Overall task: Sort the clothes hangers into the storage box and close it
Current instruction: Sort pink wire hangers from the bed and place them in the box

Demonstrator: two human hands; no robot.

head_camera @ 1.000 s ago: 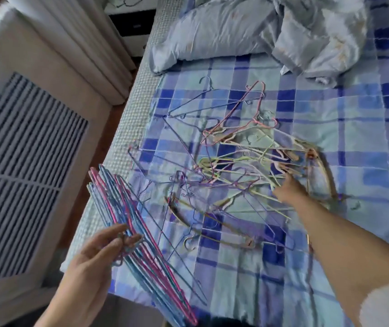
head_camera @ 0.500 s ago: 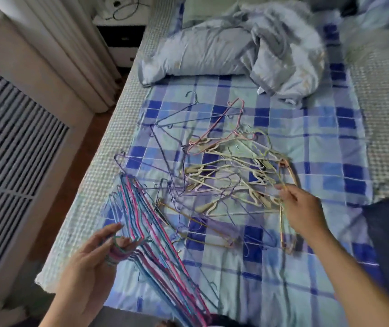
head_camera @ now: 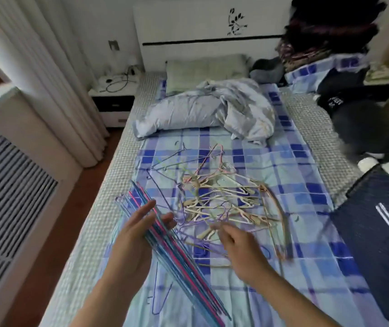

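While the left hand (head_camera: pixel 133 241) grips a bundle of blue and pink wire hangers (head_camera: pixel 177 251) at 7 o'clock, the right hand (head_camera: pixel 240 246), blurred with loosely curled fingers, hovers over tangled loose hangers (head_camera: pixel 222 197) mid-bed; a crumpled duvet (head_camera: pixel 212 114) lies at 12 o'clock.

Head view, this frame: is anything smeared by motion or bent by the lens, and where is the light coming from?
Head view: the right hand is motion-smeared over the loose hangers; the left hand gripping the bundle of hangers is sharper. Wide-angle bending curves the curtain and the bed's edge. Soft daylight from the left; no hard shadows or glare.
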